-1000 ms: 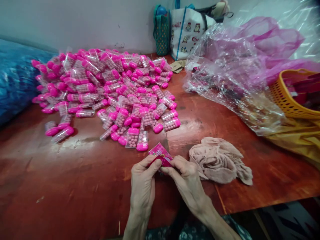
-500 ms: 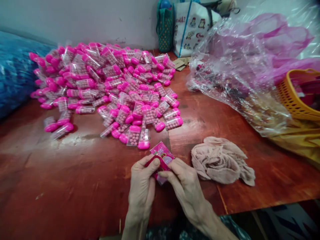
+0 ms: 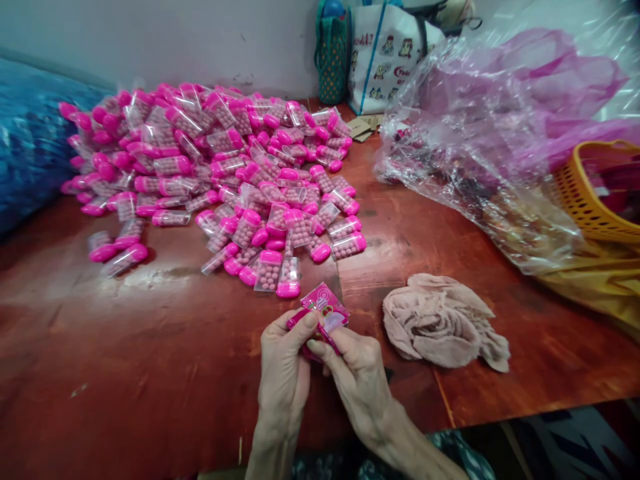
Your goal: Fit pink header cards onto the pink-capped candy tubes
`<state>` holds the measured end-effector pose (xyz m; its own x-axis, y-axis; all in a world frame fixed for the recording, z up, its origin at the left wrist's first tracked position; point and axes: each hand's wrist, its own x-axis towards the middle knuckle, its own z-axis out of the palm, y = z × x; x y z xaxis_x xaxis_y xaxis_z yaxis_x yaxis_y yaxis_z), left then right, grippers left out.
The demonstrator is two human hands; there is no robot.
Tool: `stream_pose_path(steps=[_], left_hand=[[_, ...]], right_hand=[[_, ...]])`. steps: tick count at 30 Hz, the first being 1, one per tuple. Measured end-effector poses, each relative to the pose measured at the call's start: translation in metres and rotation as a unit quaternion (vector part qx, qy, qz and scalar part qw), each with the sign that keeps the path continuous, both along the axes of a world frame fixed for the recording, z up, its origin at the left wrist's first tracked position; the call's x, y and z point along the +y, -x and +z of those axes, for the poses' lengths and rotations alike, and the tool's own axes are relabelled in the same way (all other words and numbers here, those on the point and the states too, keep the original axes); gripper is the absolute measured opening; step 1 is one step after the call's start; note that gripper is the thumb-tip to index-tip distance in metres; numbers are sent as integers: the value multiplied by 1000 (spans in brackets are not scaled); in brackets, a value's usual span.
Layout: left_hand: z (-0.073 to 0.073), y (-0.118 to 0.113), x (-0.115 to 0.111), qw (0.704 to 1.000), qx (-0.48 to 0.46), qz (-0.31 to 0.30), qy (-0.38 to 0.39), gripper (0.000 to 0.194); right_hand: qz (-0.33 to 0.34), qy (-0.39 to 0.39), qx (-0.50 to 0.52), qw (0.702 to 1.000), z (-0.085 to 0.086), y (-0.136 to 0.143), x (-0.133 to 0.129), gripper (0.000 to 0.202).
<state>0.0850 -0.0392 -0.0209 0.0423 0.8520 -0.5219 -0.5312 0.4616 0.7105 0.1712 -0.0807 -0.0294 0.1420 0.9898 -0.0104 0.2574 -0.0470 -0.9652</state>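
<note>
Both hands meet near the table's front edge, closed on a small pink printed packet [image 3: 325, 303] whose patterned upper part sticks out above the fingers. My left hand [image 3: 285, 360] pinches its left side with the thumb on top. My right hand [image 3: 357, 373] grips the right side, thumb and fingers pressed together. A darker pink folded edge shows between the two thumbs; the fingers hide the rest. Just beyond the hands lies a large pile of clear plastic containers [image 3: 270, 270] with bright pink caps and small pink balls inside.
A crumpled beige cloth [image 3: 440, 320] lies right of my hands. Farther right are clear and pink plastic wrapping [image 3: 465, 147] and a yellow basket [image 3: 590, 200]. A blue plastic bag [image 3: 35, 147] sits at left. A white printed bag [image 3: 385, 60] and a green dotted pouch [image 3: 331, 60] stand by the wall.
The fold of the pink packet between my thumbs has tilted and narrowed to an edge. My right hand has shifted slightly left and down; the left hand has hardly moved.
</note>
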Motion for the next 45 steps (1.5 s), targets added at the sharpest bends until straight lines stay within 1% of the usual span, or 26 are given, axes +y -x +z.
stream_pose_path(steps=[3,5,7,8,12,15,16,19,21,23,28,30,32,34,35,37,39,41,45], left_hand=[[0,2,1,1000,6,-8,-16,17],[-2,3,2,999,20,12,-30,18],[-5,4,2,997,42,38,-48,19],[-6,4,2,996,53,47,-57,19],[-14,6,-3,988,105,58,-102,15],[-18,11,-7,979,148,35,-139,12],[-18,13,-8,976,156,27,-150,17],[-15,16,-10,970,152,14,-188,44],[-12,18,-11,966,139,15,-218,51],[-10,19,-11,961,142,12,-238,46],[-12,25,-9,948,184,-3,-260,18],[-14,30,-7,936,207,-6,-285,15],[-14,35,-5,917,249,-16,-312,15],[-12,40,-3,902,285,-37,-323,17],[-11,42,-2,899,293,-57,-321,17],[-10,46,-1,901,281,-113,-310,15],[-9,48,0,908,256,-149,-298,10],[-10,47,-1,918,224,-145,-294,10],[-14,41,-1,942,136,-90,-292,13]], right_hand=[[10,20,17,1000,2,-3,1,28],[5,23,36,999,3,-5,2,20],[-10,9,48,999,2,-7,4,12],[-15,1,49,999,1,-7,5,11],[-1,-19,15,1000,-3,-6,6,26],[12,-29,-12,999,-5,-6,6,32],[15,-32,-16,999,-5,-6,6,34],[21,-38,-11,999,-6,-6,7,36],[24,-38,-1,999,-6,-6,7,37],[24,-35,4,999,-7,-8,6,36],[40,-8,-3,999,-9,-12,5,35],[51,-2,-9,999,-11,-14,5,35],[59,3,-17,998,-12,-15,5,36],[69,7,-23,997,-13,-16,6,35],[74,10,-27,997,-13,-16,6,35],[86,15,-33,996,-12,-17,6,36],[108,18,-36,993,-11,-19,6,35],[133,19,-34,990,-9,-20,6,36],[169,24,8,985,-4,-23,7,43]])
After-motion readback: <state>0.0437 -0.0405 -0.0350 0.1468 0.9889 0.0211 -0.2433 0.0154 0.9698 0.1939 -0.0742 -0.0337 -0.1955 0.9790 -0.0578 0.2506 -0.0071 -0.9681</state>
